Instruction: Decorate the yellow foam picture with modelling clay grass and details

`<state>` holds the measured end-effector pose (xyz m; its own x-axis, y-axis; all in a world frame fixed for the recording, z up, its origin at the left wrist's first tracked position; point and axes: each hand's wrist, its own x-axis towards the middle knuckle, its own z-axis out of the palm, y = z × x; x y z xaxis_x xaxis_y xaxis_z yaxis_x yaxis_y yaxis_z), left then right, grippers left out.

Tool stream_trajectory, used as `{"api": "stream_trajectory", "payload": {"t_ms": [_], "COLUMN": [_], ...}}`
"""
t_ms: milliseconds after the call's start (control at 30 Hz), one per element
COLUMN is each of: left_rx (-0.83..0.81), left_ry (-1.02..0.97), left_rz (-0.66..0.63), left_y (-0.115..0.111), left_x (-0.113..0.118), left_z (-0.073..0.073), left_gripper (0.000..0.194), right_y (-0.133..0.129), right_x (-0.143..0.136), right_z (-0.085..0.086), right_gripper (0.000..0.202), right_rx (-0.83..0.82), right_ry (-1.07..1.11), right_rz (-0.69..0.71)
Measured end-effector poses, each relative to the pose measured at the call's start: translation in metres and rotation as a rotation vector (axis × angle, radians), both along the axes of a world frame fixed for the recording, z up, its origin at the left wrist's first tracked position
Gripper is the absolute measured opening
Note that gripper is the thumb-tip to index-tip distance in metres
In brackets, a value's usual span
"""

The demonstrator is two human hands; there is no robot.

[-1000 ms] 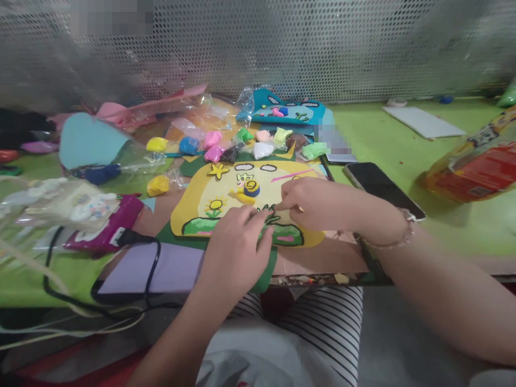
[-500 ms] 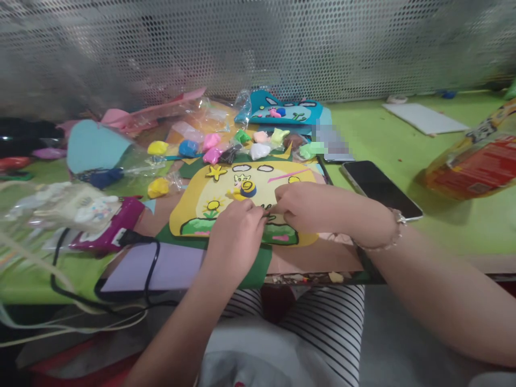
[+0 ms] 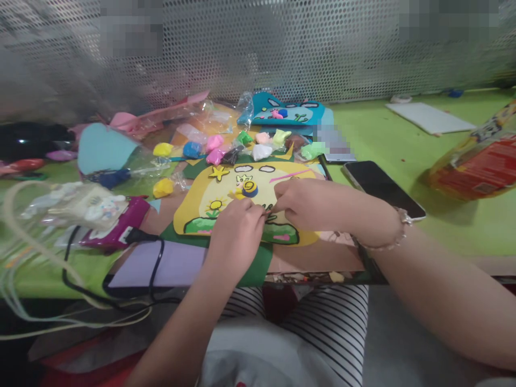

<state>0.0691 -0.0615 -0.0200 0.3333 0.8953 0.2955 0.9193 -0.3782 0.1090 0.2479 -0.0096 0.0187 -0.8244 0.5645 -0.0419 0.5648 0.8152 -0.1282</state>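
The yellow clay-decorated picture [image 3: 223, 189] lay on a brown sheet [image 3: 314, 259] and a green sheet [image 3: 258, 262] over the worktop [image 3: 371, 137], right in front of the person. The left hand [image 3: 237, 231] rested over its lower middle, the right hand [image 3: 302, 201] facing it, fingertips almost meeting. With the fingers bunched like that, I couldn't tell how narrow either grip was, or whether it held anything. A yellow-and-blue snail [image 3: 250, 188] sat just beyond the left hand; a smartphone [image 3: 382, 188] lay behind the right wrist.
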Motion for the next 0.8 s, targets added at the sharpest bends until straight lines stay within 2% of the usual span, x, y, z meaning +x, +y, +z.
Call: {"api": "stream_trajectory", "payload": {"t_ms": [133, 267, 367, 500, 600, 800], "left_rx": [0.008, 0.001, -0.021, -0.007, 0.007, -0.004], "left_ry": [-0.017, -0.042, -0.052, -0.065, -0.060, -0.066], "left_rz": [-0.002, 0.008, 0.005, -0.002, 0.000, -0.010], "left_y": [0.002, 0.003, 0.003, 0.002, 0.002, 0.003], "left_x": [0.000, 0.000, -0.001, -0.002, -0.002, 0.000], "left_z": [-0.001, -0.002, -0.003, -0.004, -0.004, -0.003], "left_gripper": [0.018, 0.017, 0.018, 0.018, 0.019, 0.017], "right_y": [-0.003, 0.000, 0.006, 0.015, 0.021, 0.024], "right_x": [-0.004, -0.006, -0.011, -0.015, -0.014, -0.012], "right_z": [0.006, 0.003, -0.005, -0.015, -0.020, -0.021], "right_gripper": [0.022, 0.018, 0.010, 0.005, 0.006, 0.008], "right_rx": [0.007, -0.006, -0.042, -0.207, -0.268, -0.285], "right_ry": [-0.031, 0.087, 0.244, 0.310, 0.287, 0.260], "right_rz": [-0.026, 0.001, -0.108, -0.221, -0.185, -0.129]}}
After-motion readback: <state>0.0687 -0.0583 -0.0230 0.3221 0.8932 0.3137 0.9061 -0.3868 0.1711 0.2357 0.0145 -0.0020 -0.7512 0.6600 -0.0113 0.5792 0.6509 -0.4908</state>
